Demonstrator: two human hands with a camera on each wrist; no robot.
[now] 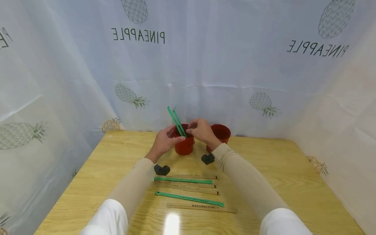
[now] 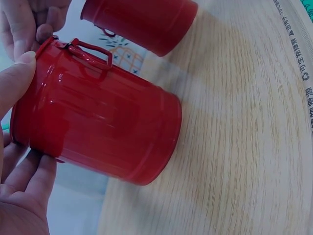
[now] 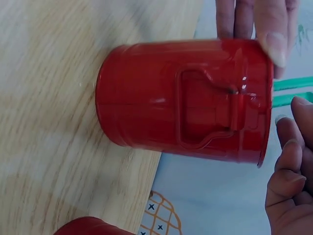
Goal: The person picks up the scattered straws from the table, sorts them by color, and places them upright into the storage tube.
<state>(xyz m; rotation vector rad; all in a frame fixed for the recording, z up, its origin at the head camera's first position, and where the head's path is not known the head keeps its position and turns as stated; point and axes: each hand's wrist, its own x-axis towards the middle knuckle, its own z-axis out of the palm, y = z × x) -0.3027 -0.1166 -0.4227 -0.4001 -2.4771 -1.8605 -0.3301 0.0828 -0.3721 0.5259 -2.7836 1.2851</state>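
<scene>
A small red metal bucket (image 1: 184, 149) stands upright at the back of the table, its wire handle folded down against the side. My left hand (image 1: 164, 142) grips it at the rim, thumb in front and fingers behind. Two green-wrapped drinking straws (image 1: 175, 120) lean up and left out of its mouth. At the rim's right side, my right hand (image 1: 202, 131) has its fingers bent and its fingertips beside the straws. Between its thumb (image 3: 302, 110) and index finger, nothing shows in the right wrist view.
A second red bucket (image 2: 146, 22) stands just right, partly behind my right wrist. In front lie several wrapped straws in a rough row, among them a green one (image 1: 189, 199) and a brown one (image 1: 202, 207). A pineapple-print cloth (image 1: 199, 65) hangs behind the table.
</scene>
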